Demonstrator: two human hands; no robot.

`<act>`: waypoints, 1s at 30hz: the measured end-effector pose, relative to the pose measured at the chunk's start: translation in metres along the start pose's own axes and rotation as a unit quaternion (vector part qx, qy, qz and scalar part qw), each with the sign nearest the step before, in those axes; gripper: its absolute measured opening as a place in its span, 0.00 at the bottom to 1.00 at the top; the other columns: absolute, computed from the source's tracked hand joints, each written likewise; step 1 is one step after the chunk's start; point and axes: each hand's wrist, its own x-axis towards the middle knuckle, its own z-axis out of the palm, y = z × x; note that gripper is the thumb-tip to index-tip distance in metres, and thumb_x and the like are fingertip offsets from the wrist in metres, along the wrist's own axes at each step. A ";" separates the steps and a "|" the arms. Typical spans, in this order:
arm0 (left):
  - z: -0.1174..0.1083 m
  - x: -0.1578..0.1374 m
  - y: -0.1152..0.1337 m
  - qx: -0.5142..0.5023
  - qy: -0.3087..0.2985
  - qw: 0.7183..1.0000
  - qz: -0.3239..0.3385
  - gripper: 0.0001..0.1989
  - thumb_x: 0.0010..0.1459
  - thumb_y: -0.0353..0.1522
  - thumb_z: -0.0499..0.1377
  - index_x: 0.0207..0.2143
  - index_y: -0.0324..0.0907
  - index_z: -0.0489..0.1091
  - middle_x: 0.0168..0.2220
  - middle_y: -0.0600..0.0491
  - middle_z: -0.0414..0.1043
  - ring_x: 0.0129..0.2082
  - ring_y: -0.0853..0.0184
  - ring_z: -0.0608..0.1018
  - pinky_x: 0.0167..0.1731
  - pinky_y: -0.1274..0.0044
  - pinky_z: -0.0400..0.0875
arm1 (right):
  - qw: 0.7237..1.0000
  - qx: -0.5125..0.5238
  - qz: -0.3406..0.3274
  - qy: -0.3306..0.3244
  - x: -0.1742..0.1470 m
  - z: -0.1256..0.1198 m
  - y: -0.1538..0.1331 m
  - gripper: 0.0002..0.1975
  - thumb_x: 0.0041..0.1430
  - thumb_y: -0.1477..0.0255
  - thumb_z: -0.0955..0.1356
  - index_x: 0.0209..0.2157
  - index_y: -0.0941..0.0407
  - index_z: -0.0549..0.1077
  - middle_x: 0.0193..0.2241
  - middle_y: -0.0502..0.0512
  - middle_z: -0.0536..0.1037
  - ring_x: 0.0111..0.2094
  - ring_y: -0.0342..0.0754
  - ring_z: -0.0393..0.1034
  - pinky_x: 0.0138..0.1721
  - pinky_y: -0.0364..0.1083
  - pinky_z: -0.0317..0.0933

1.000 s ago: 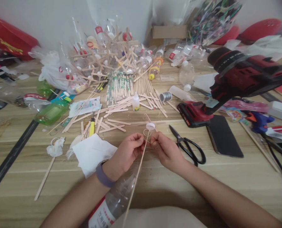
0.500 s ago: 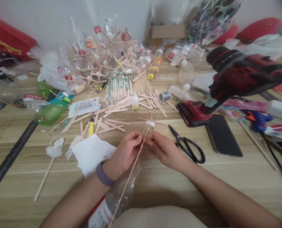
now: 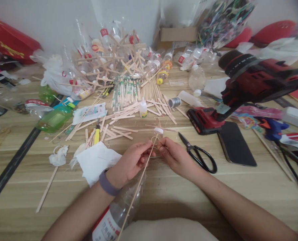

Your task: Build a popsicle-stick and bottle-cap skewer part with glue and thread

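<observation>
A long thin bamboo stick (image 3: 139,184) runs from the bottom edge up between my hands to a white bottle cap (image 3: 158,130). Just under the cap is a small pale ring (image 3: 153,140). My left hand (image 3: 135,160) is curled beside the stick, thumb and forefinger closed near the ring; what they pinch is too small to make out. On the other side, my right hand (image 3: 175,155) pinches something thin by the ring, perhaps a wire. Below my left wrist, a clear bottle (image 3: 111,219) with a red and white label lies tilted, partly hidden by my forearm.
Black-handled scissors (image 3: 198,154), a phone (image 3: 235,144) and a red cordless drill (image 3: 241,87) are to the right. Ahead stand a small glue bottle (image 3: 143,108) and a wire spool (image 3: 174,102), before piled wooden sticks (image 3: 125,90) and plastic bottles. White tissue (image 3: 96,160) lies left.
My left hand's fingers have loosened and shifted slightly, dropping a little away from the ring. My right hand has moved slightly right. The stick and cap stay nearly in place.
</observation>
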 end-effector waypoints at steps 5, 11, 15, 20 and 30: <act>-0.003 0.000 -0.002 0.026 -0.025 0.999 0.019 0.16 0.47 0.41 0.67 0.23 0.38 0.69 0.22 0.58 0.64 0.18 0.78 0.52 0.16 0.82 0.42 | 1.000 -0.005 0.002 0.011 0.000 -0.001 0.002 0.07 0.65 0.74 0.58 0.32 0.53 0.61 0.25 0.49 0.67 0.26 0.45 0.63 0.28 0.43 0.57; -0.001 -0.001 -0.002 0.080 0.024 0.995 0.048 0.09 0.47 0.36 0.64 0.25 0.39 0.69 0.21 0.60 0.62 0.18 0.77 0.57 0.17 0.82 0.46 | 1.000 -0.009 -0.007 0.025 -0.001 0.000 0.002 0.07 0.65 0.75 0.58 0.32 0.53 0.61 0.27 0.51 0.68 0.28 0.46 0.63 0.30 0.45 0.58; 0.001 -0.003 -0.002 0.169 0.075 0.980 0.077 0.07 0.47 0.35 0.62 0.27 0.40 0.71 0.19 0.61 0.61 0.17 0.77 0.57 0.16 0.80 0.46 | 0.999 0.003 -0.024 0.041 0.000 -0.001 0.003 0.07 0.65 0.74 0.58 0.32 0.53 0.62 0.30 0.53 0.69 0.32 0.47 0.64 0.33 0.45 0.59; 0.004 -0.003 -0.002 0.229 0.081 0.966 0.094 0.08 0.48 0.36 0.61 0.26 0.40 0.73 0.20 0.61 0.63 0.18 0.75 0.58 0.19 0.79 0.49 | 0.998 0.031 -0.017 0.052 -0.001 0.002 0.003 0.08 0.67 0.73 0.59 0.32 0.53 0.63 0.28 0.51 0.69 0.29 0.46 0.63 0.30 0.44 0.58; 0.004 -0.003 -0.004 0.316 0.101 0.932 0.147 0.08 0.54 0.34 0.56 0.27 0.40 0.72 0.19 0.60 0.62 0.20 0.72 0.61 0.22 0.79 0.53 | 0.996 0.065 -0.023 0.049 -0.004 0.008 -0.001 0.09 0.65 0.75 0.59 0.30 0.53 0.61 0.29 0.52 0.67 0.31 0.46 0.63 0.32 0.45 0.58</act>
